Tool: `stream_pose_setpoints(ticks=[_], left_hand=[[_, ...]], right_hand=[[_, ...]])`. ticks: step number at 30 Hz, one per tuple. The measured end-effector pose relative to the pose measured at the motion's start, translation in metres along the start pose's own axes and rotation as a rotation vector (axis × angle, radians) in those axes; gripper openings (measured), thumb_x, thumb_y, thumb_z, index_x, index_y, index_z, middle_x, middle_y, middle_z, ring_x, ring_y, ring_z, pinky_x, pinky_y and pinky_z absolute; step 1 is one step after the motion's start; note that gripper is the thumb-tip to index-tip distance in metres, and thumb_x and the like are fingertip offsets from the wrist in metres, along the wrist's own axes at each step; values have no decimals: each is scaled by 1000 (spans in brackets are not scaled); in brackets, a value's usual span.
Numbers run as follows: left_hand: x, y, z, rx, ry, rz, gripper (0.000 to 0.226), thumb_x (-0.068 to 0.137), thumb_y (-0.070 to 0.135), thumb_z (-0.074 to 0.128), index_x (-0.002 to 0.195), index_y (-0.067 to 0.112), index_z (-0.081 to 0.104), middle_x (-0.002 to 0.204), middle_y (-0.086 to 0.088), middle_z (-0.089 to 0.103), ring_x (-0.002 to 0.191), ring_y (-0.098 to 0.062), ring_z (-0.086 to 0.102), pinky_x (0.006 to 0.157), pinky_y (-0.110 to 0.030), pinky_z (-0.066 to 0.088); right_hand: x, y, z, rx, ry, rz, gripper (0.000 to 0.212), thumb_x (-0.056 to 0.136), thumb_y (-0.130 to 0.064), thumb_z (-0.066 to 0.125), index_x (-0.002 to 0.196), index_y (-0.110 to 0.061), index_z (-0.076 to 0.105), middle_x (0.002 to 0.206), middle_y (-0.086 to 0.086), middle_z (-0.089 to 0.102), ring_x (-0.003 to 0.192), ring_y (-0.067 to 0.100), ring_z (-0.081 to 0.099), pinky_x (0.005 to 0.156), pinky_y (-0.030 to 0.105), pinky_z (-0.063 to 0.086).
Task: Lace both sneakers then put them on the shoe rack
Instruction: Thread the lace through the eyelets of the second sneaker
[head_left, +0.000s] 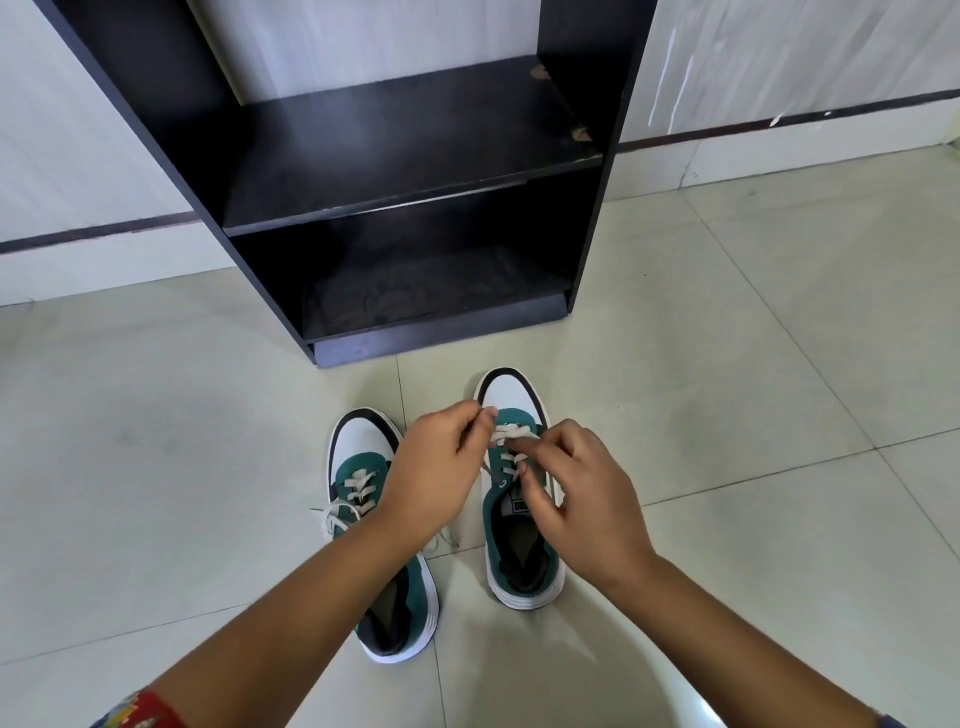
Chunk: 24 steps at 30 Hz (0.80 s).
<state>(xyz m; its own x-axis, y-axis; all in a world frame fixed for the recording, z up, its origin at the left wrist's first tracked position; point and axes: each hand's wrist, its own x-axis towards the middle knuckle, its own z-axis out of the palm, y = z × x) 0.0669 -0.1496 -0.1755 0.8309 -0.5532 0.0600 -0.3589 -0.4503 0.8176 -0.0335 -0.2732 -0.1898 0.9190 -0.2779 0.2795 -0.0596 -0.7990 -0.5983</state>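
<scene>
Both bare forearms reach forward from the bottom edge and converge toward the middle. The left hand (436, 467) is curled, back upward, thumb and forefinger pinched together at its far end. The right hand (576, 499) sits just beside it — fingers bent downward, tips drawn close in a pinch — wrist slightly flexed.

A pale, glossy tiled floor (727, 364) carries everything. Directly on it stands a black wooden open-fronted shoe rack (415, 171) against the wall. Near the rack's base two green-and-white sneakers with white soles sit side by side, toes toward the rack: the left sneaker (358, 467) and, just beside it, the right sneaker (511, 387).
</scene>
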Motion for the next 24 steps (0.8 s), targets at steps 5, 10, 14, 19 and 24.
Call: stream_pose_setpoints(ticks=[5, 10, 14, 19, 24], left_hand=[[4, 9, -4, -206, -187, -160, 43, 93, 26, 50, 56, 5, 48, 52, -4, 44, 51, -13, 40, 60, -32, 35], [7, 9, -10, -282, -147, -149, 42, 89, 32, 53, 55, 7, 54, 51, -13, 45, 53, -21, 42, 57, -40, 38], [4, 1, -13, -194, -70, -142, 42, 90, 34, 55, 67, -2, 57, 55, -20, 38, 54, -12, 35, 57, -29, 29], [2, -5, -15, -209, -37, -184, 28, 86, 33, 61, 69, 11, 68, 61, -23, 54, 58, -15, 43, 62, -29, 34], [-3, -15, -12, -94, -81, -200, 27, 83, 39, 63, 71, 15, 64, 62, -17, 57, 56, -23, 44, 61, -28, 35]], right_hand=[[0, -6, 10, 18, -1, 55, 33, 88, -28, 47, 119, -21, 56, 88, -3, 51, 72, 14, 53, 53, 28, 46], [13, -7, 9, 394, -37, 240, 7, 83, -23, 63, 88, -18, 63, 82, -15, 44, 70, -1, 49, 65, 11, 38], [19, -3, 2, 695, -50, 392, 8, 73, -28, 50, 69, -22, 53, 109, -7, 47, 106, 5, 48, 90, 20, 40], [31, 8, -29, 868, 9, 599, 27, 86, -16, 40, 70, -14, 61, 79, 2, 65, 75, 11, 61, 71, 18, 51], [34, 32, -42, 489, -36, 607, 40, 81, -19, 59, 45, -17, 41, 36, -6, 34, 38, 11, 34, 47, 26, 28]])
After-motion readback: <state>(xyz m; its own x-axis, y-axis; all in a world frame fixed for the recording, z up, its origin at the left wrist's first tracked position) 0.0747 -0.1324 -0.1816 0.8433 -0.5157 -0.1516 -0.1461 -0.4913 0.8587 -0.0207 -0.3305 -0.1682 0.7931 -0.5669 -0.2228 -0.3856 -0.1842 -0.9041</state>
